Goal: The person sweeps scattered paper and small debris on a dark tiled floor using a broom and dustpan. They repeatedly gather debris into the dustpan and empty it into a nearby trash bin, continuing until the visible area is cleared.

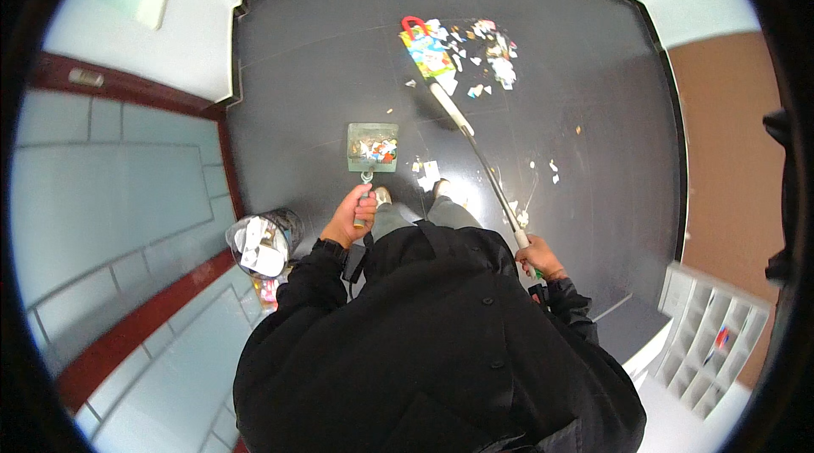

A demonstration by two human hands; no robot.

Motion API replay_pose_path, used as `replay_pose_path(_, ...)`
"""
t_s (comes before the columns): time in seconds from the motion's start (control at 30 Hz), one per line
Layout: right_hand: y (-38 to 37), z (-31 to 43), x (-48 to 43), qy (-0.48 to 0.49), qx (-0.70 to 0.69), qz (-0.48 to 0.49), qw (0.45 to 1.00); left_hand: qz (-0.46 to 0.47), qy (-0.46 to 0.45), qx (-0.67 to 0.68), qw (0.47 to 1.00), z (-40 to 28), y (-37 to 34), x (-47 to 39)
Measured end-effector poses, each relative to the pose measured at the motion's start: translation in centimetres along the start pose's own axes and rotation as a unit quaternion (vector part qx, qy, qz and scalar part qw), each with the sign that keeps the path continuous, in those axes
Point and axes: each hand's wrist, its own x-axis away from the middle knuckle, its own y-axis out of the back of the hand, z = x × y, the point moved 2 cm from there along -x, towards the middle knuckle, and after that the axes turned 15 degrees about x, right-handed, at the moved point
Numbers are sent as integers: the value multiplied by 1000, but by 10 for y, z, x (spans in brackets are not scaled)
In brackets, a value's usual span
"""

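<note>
My left hand (pixel 355 212) is closed around the handle of a grey-green dustpan (pixel 372 146), which holds scraps of paper and other litter. In my right hand (pixel 539 257) is the grip of a long-handled broom (pixel 486 167), with a dark shaft and a pale head (pixel 450 108) reaching away over the dark floor. Just beyond that head lies a colourful bag (pixel 427 53) with a red handle. Torn paper scraps (pixel 502 65) are scattered to the right of the bag. White scraps (pixel 429 174) also lie by my shoes.
A wire-mesh bin (pixel 262 246) full of white waste stands to my left, beside a panelled door (pixel 114 192) with red framing. A few small bits (pixel 554 173) dot the floor on the right. A white compartment rack (pixel 712 338) is at lower right. Walls edge the floor.
</note>
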Motion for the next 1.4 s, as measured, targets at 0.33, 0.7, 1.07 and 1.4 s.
replay_pose_path(0.33,129,41,-104,72,132,91,984,215,-179,255,926,91,-27,-14)
replay_pose_path(0.7,212,99,-192,203,322,206,901,584,-320,301,682,244,-47,-31)
replay_pose_path(1.07,180,149,-205,239,453,273,814,545,-411,270,679,315,-14,-44)
replay_pose_path(1.4,177,124,-185,221,531,275,770,193,-599,144,764,373,31,-56)
